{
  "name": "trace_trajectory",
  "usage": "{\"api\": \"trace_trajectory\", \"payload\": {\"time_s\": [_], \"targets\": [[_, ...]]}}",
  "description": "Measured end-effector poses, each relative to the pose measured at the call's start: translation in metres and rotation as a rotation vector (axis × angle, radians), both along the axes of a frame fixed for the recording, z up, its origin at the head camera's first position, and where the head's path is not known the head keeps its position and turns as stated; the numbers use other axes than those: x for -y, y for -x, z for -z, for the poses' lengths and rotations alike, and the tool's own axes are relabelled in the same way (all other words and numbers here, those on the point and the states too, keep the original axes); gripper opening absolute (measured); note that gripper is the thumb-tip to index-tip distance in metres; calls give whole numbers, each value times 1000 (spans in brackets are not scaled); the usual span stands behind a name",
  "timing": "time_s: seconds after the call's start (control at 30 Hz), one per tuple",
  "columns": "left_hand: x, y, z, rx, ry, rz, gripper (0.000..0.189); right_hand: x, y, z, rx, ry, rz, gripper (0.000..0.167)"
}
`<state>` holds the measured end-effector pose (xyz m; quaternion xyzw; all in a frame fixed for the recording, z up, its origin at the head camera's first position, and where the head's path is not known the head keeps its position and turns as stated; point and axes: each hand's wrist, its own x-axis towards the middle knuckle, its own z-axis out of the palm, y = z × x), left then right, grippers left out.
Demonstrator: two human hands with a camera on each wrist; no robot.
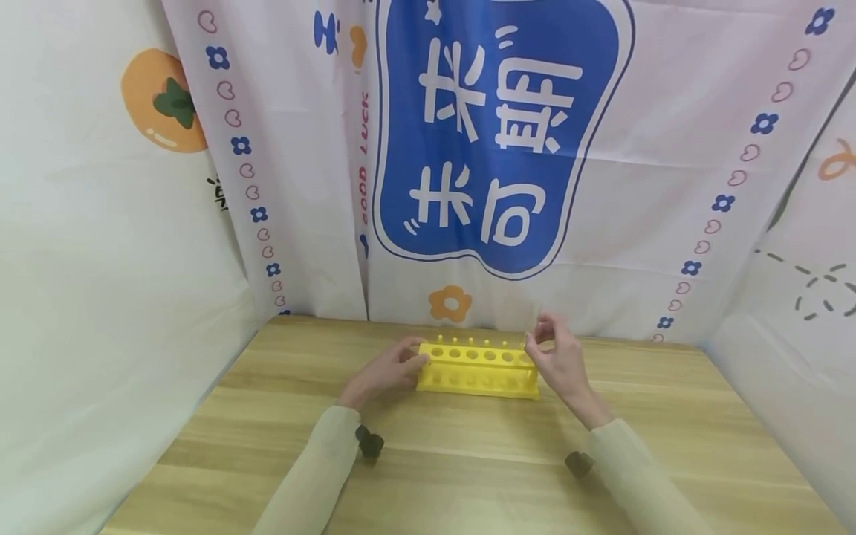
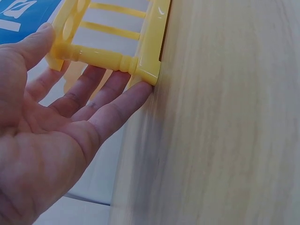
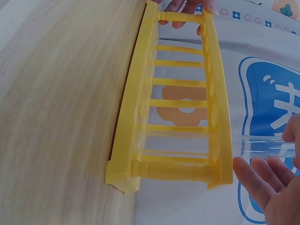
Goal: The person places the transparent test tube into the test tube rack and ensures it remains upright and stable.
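A yellow plastic test tube rack [image 1: 478,387] stands on the wooden table, with a row of round holes along its top plate and short pegs behind them. My left hand [image 1: 388,369] grips its left end; the thumb lies at the top plate and the fingers reach around the end post [image 2: 101,57]. At the opposite end, my right hand [image 1: 559,362] pinches the upper part of a clear test tube [image 3: 260,146]. The tube passes down through the end hole, its lower part showing between the top plate and the base in the right wrist view.
The table [image 1: 455,461] ends close behind the rack at a hanging white cloth [image 1: 321,260] with a blue printed panel and flowers. White cloth walls [image 1: 100,297] flank both sides. Each wrist carries a small dark device.
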<state>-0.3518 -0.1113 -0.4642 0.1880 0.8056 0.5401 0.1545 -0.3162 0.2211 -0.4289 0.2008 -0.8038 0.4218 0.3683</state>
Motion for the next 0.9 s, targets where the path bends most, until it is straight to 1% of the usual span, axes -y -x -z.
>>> {"api": "trace_trajectory", "payload": {"time_s": [0.13, 0.2, 0.3, 0.43, 0.53, 0.6, 0.67, 0.8, 0.9], "targets": [[0, 1, 1, -13, -14, 1, 48, 0, 0, -1, 18, 1, 1, 35], [-1, 2, 2, -19, -5, 9, 50, 0, -1, -1, 26, 4, 12, 35], [-1, 1, 3, -10, 13, 16, 50, -1, -4, -2, 34, -8, 23, 35], [-1, -2, -1, -6, 16, 6, 50, -1, -5, -4, 49, -30, 22, 37], [-2, 0, -3, -11, 12, 13, 51, -3, -4, -6, 71, -32, 28, 38], [-3, 1, -2, -15, 15, 23, 51, -4, -5, -6, 84, -38, 36, 38], [-3, 1, 0, -20, 18, 30, 51, -5, -6, -5, 78, -54, 44, 38], [-1, -4, 1, -27, 23, 25, 51, -6, -7, -4, 47, -86, 54, 39], [2, -6, -4, -31, 38, 28, 50, -8, -9, -5, 67, -91, 50, 39]]}}
